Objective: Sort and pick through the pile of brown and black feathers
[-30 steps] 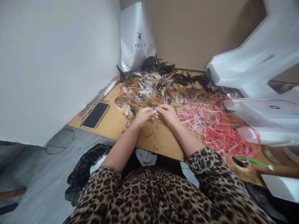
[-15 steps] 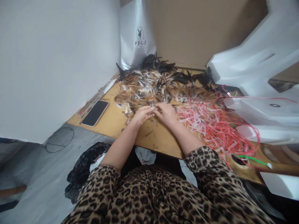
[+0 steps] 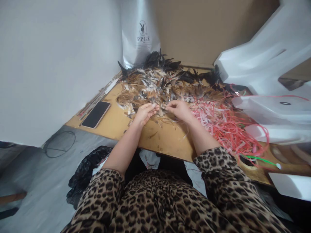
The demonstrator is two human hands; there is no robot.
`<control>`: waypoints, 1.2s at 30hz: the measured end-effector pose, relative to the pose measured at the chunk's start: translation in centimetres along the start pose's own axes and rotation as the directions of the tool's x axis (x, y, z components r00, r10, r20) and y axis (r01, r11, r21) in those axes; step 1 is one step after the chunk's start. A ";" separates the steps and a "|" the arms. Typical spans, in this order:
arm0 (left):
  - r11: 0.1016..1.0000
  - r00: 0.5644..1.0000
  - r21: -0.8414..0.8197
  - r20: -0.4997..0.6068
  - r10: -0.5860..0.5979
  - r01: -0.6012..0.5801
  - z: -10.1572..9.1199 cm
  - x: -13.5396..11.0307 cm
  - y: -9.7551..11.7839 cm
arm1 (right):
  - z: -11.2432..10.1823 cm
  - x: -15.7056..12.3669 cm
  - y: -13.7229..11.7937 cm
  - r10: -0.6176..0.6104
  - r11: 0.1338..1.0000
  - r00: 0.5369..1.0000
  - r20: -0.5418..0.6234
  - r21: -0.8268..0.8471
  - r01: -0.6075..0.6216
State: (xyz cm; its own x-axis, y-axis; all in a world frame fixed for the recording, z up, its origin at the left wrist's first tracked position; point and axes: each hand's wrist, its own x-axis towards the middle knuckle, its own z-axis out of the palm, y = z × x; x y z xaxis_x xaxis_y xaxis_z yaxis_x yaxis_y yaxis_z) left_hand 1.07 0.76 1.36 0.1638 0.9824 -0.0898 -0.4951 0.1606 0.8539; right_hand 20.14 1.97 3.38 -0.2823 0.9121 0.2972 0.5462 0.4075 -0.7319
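My left hand (image 3: 146, 114) is at the near edge of a heap of brown, white and black feathers (image 3: 155, 81) on the table. Its thumb presses against curled fingers; anything between them is too small to make out. A short gap to the right, my right hand (image 3: 180, 109) pinches with thumb and fingertips pointing left, at the front of the same heap. What sits in this pinch blends into the feathers behind it. Loose feather bits lie on the wood below both hands. A tangle of pink and red plastic strips (image 3: 225, 126) spreads just right of my right hand.
A phone (image 3: 96, 114) lies on the wooden table (image 3: 160, 139) at the left. Behind the feathers stands a silvery printed bag (image 3: 139, 42). A white sewing machine (image 3: 267, 110) fills the right side. A black plastic bag (image 3: 85, 171) rests below the table edge.
My hands were together with fingertips meeting; now they are apart, the right one moved rightward and the left slightly left. The whole view has shifted a little.
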 end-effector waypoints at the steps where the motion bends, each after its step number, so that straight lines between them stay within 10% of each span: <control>1: 1.000 1.000 -0.001 -0.011 -0.009 0.009 0.0 0.0 0.0 | -0.5 -0.1 0.3 0.021 1.000 0.997 0.070 0.005 -0.022; 7: 1.000 1.000 -0.019 -0.005 -0.007 0.007 0.0 0.0 0.0 | -1.7 -1.3 0.8 0.075 0.990 0.928 0.365 -0.135 -0.027; 18: 0.999 1.000 -0.039 0.030 -0.003 0.004 -0.2 0.1 -0.2 | -0.8 -1.7 -0.8 0.046 0.883 0.954 0.297 -0.458 0.100; 22: 0.998 0.999 -0.047 0.035 -0.026 0.028 -0.2 0.1 -0.1 | -1.7 -1.4 -0.8 -0.161 0.901 0.973 0.164 -0.379 0.213; 27: 0.990 0.981 -0.008 0.139 -0.137 0.139 0.0 -0.3 -0.1 | -1.6 -1.0 -1.3 -0.451 0.785 0.892 -0.032 -0.490 0.379; 36: 0.957 0.941 -0.038 0.198 -0.274 0.286 -0.1 -0.3 0.0 | -0.5 -0.4 -0.7 -0.670 0.528 0.741 0.046 -0.671 0.520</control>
State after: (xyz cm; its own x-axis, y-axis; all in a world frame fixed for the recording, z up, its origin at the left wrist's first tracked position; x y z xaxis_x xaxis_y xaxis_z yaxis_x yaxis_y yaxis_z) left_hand 0.90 0.51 1.33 0.4589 0.8617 -0.2164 -0.4594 0.4386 0.7724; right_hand 20.30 1.35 4.09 -0.6112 0.4003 0.6828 0.6713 0.7191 0.1794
